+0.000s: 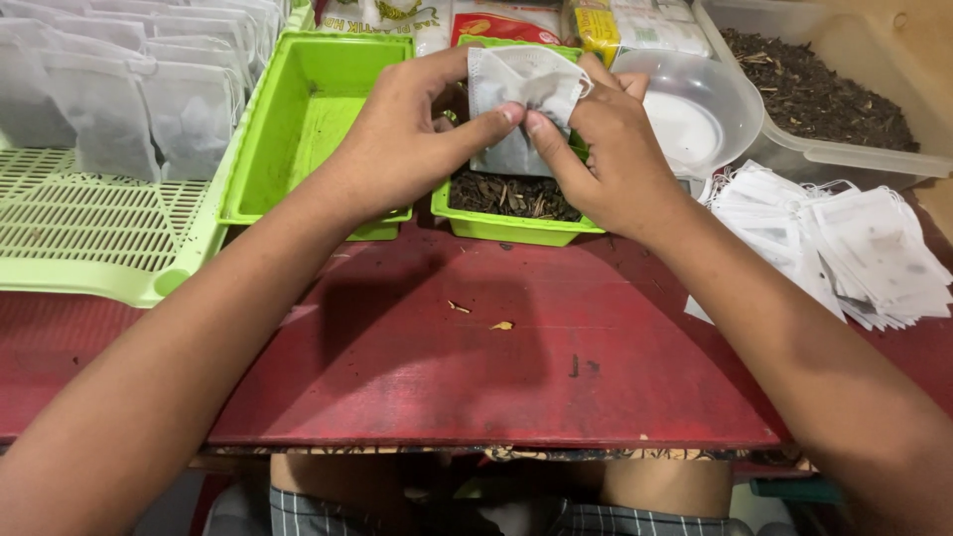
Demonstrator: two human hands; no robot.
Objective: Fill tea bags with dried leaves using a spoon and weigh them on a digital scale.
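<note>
Both hands hold one small white filter bag above a small green tray of dark dried leaf, at the far middle of the red worktop. The left hand is closed in a pinch, thumb and forefinger gripping the bag's lower edge at the middle. The right hand is likewise closed on the bag, its thumb tip meeting the left thumb at that same edge, its other fingers curled behind the fabric.

Handling, as judged: the bag looks very light, thin and limp. Its top corner droops and creases over the right fingers, so it has no stiffness of its own. The material appears to be a fine non-woven sheet that would likely tear or pucker under a hard pull. It is not slippery, but its two layers may cling together. The best hold is at the open edge, one layer to each hand and fingertips only, with the body left free to hang.

Surroundings: a larger empty green tray stands just left of the small tray. Filled white bags lie in rows on a pale green slatted rack at far left. A loose stack of flat empty bags lies at right, near a clear bowl and a clear tub of dried leaf. A few leaf fragments lie on the worktop.
</note>
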